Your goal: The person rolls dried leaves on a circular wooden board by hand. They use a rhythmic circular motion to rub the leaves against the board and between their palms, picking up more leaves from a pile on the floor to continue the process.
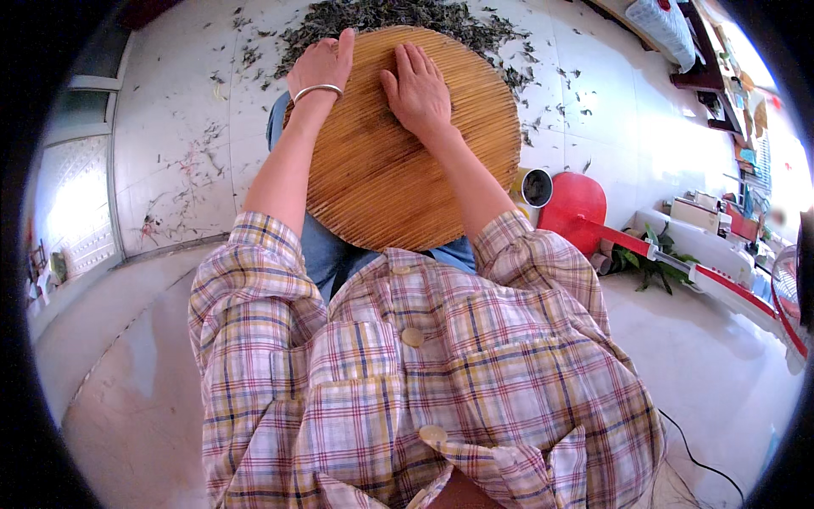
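A round ridged wooden board (407, 159) lies over my thighs, which are in blue jeans. At its upper left edge is my left hand (320, 65), a silver bangle on the wrist; the thumb lies along the rim and the fingers bend down outside it, their tips hidden. My right hand (420, 89) rests palm down on the upper part of the board, fingers nearly together and thumb apart. A little dark material shows at the edges of its palm; what lies under it is hidden. Beyond the board, dark dried leaves (407, 14) form a loose heap on the floor.
Leaf bits are scattered over the pale tiles (172, 127). Right of the board stand a round container (536, 188) with dark contents and a red plastic seat or stool (572, 197). Farther right are a green plant (648, 261), a red and white fan (788, 292) and a black cable (693, 448).
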A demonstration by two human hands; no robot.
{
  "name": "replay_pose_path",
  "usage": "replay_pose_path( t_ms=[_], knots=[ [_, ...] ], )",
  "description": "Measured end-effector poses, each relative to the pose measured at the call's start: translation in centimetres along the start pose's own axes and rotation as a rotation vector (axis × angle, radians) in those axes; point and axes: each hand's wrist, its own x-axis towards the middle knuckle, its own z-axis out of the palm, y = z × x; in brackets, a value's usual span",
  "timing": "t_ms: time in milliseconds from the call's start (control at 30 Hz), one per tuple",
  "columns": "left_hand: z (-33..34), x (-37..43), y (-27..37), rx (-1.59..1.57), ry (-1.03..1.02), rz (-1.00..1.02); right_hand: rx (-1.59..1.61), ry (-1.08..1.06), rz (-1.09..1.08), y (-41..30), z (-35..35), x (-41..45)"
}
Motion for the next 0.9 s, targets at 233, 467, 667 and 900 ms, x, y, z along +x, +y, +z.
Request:
replay_pose_path(
  t_ms=[233,467,667,900],
  knots=[
    [-0.9,-1.0,0.1,0.000,0.029,-0.017,0.033,-0.165,-0.208,-4.6,-2.2,-7.5],
    [-0.2,-0.8,-0.9,-0.004,0.022,0.036,-0.092,-0.241,-0.090,-5.0,-4.1,-11.7],
    [-1.1,-0.7,-0.4,-0.043,0.120,0.021,-0.151,-0.052,-0.043,-4.1,0.3,-1.1],
    [0.2,-0.5,-0.8,0.043,0.040,-0.082,-0.060,-0.052,-0.080,-3.6,-0.1,-2.9]
  ],
)
